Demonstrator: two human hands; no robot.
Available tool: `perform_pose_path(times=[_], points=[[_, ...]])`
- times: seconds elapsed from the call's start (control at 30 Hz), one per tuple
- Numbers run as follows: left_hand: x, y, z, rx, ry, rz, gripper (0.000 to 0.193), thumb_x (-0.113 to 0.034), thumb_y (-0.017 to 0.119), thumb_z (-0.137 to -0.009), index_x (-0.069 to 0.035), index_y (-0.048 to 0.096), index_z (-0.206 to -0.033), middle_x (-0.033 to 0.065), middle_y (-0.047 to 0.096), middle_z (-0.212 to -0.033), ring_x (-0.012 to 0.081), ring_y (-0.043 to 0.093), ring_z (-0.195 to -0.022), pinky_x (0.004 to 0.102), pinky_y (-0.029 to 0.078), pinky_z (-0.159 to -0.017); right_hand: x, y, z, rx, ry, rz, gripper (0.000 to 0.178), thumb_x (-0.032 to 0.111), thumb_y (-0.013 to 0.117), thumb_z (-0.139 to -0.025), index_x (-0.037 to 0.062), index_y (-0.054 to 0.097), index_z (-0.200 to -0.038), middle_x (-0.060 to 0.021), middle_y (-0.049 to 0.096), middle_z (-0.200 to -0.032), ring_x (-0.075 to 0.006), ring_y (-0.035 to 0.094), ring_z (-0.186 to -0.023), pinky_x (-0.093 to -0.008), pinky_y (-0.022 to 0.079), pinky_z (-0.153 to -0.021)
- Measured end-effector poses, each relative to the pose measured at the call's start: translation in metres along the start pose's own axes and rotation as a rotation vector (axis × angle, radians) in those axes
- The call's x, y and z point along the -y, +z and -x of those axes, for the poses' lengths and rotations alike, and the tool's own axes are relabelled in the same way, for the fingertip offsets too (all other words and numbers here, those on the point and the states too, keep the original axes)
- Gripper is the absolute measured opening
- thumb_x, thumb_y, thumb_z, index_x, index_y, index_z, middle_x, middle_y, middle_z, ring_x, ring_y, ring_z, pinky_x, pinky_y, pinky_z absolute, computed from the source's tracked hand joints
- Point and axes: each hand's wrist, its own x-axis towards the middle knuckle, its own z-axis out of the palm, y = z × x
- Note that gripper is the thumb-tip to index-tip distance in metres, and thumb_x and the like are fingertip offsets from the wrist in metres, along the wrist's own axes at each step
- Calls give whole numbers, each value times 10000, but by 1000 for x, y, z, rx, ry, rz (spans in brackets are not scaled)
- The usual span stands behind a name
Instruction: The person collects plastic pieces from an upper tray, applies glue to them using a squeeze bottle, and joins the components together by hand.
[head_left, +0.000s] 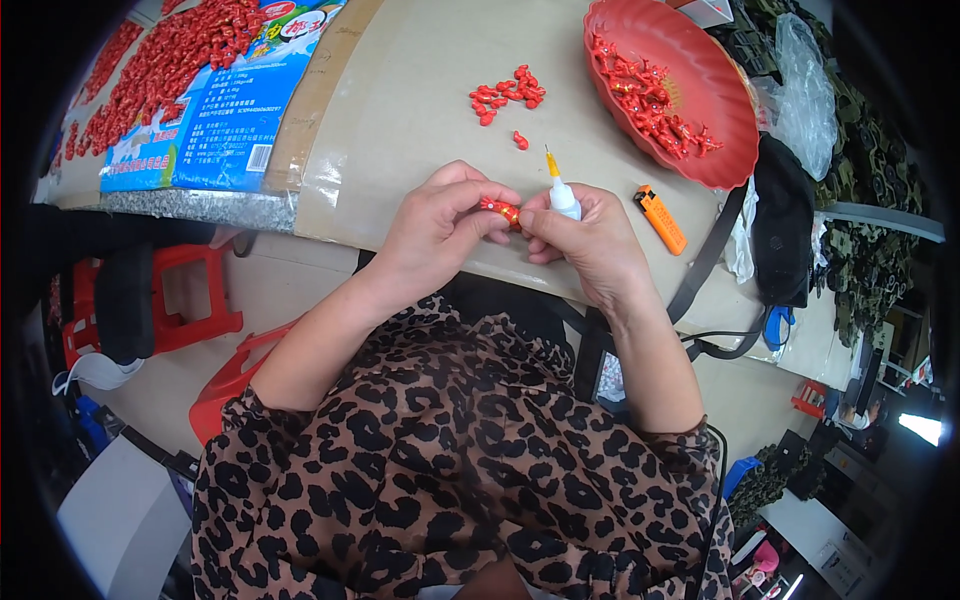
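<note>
My left hand [437,222] is closed in a pinch on a small red-and-gold figurine [501,211] above the table's front edge. My right hand [600,243] meets it from the other side, thumb and fingertip touching the figurine's right end. Held within that same right hand is a small white needle-tip squeeze bottle [565,203], its yellow collar and thin needle pointing up and away from me. The fingers hide part of both things. Beyond the hands, small red pieces [507,92] lie in a loose cluster, with one single piece [520,140] nearer.
A red scalloped dish [700,62] at the far right holds several red figurines [650,100]. An orange lighter [661,219] lies beside my right hand. Many red pieces [190,50] cover a blue printed sheet [230,125] at the far left. A black pouch [782,235] sits at the right edge.
</note>
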Motion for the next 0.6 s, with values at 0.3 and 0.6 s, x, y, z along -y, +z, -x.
perform_pose_path(times=[0.3, 0.6], points=[[0, 1, 0, -12, 8, -10, 166, 56, 485, -781, 23, 553, -929, 73, 449, -871, 141, 586, -736, 209, 486, -642, 3, 1, 0, -7, 30, 25, 109, 95, 614, -735, 5, 580, -786, -43, 579, -665, -83, 542, -544, -193, 459, -515], [-3, 2, 1, -22, 27, -48, 175, 75, 482, -769, 24, 556, -919, 72, 447, -881, 144, 580, -745, 216, 493, -664, 4, 1, 0, -11, 40, 24, 100, 95, 600, -710, 9, 579, -756, -39, 572, -655, -73, 529, -546, -188, 444, -526]])
